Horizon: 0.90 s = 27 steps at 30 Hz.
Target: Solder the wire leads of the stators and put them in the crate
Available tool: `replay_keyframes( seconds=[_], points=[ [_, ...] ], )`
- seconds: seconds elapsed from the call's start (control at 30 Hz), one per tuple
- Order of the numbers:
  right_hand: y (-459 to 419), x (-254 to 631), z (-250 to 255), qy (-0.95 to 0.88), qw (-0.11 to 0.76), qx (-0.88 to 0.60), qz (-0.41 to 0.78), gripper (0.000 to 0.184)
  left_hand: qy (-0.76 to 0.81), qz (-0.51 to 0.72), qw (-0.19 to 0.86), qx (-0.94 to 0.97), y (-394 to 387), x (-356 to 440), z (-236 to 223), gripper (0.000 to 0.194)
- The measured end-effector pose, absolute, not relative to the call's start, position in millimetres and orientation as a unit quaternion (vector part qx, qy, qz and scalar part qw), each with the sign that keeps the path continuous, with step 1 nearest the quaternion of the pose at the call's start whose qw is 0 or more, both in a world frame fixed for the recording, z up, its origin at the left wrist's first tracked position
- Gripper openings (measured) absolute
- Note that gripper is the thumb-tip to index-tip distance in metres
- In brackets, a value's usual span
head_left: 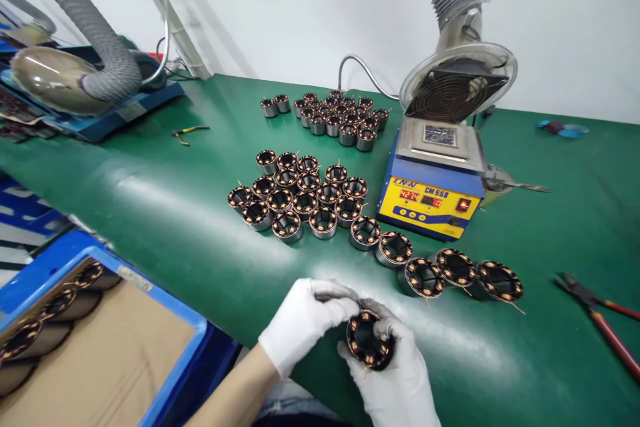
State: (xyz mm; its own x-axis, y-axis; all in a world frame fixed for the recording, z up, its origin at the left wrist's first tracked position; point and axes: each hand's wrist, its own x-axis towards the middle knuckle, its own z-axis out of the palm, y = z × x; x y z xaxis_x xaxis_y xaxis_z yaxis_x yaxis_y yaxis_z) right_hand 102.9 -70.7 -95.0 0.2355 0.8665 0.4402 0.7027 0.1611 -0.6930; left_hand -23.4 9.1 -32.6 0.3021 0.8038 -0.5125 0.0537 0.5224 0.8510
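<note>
My right hand (400, 373), in a white glove with greyed fingertips, is wrapped round a motor stator (371, 347), a ring with copper windings. A short copper wire end sticks out at the ring's lower edge. My left hand (313, 320), also gloved, has thumb and fingers pinched together at the stator's upper left rim; what lies between these fingertips is hidden. The held stator is tilted, its open face towards me, above the green table. Beyond my hands, a row of similar stators (423, 278) runs towards the right.
Several more stators (305, 203) stand grouped mid-table, another group (343, 117) farther back. A blue and yellow solder pot (430, 193) stands under an extractor hood (460, 83). Cutting pliers (595, 307) lie at right. A blue bin (197, 327) holding stators is at lower left.
</note>
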Motion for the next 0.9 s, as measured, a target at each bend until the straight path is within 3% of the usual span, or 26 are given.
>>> replay_keyframes(
  seconds=[0.1, 0.23, 0.33, 0.5, 0.6, 0.8, 0.9],
  points=[
    [-72, 104, -98, -0.617, 0.442, -0.645, 0.088, 0.030, 0.518, 0.288, 0.701, 0.396, 14, -21, -33, 0.012],
    [-73, 106, -101, -0.624, 0.445, -0.634, 0.097, 0.035, 0.535, 0.405, 0.651, 0.354, 19, -23, -31, 0.029],
    [-74, 106, -103, -0.625, 0.447, -0.633, 0.097, 0.034, 0.539, 0.332, 0.680, 0.371, 15, -22, -30, 0.039],
    [-74, 107, -102, -0.618, 0.445, -0.638, 0.114, 0.034, 0.555, 0.292, 0.688, 0.365, 6, -10, -32, 0.019],
    [-74, 107, -103, -0.609, 0.454, -0.639, 0.121, 0.032, 0.561, 0.287, 0.682, 0.371, 9, -8, -29, 0.016],
    [-81, 94, -110, -0.538, 0.468, -0.689, 0.128, 0.054, 0.641, 0.372, 0.535, 0.406, 12, -29, -24, 0.028],
    [-84, 99, -97, -0.467, 0.457, -0.720, 0.235, 0.050, 0.661, 0.342, 0.481, 0.464, -3, -48, -33, 0.022]
  ],
)
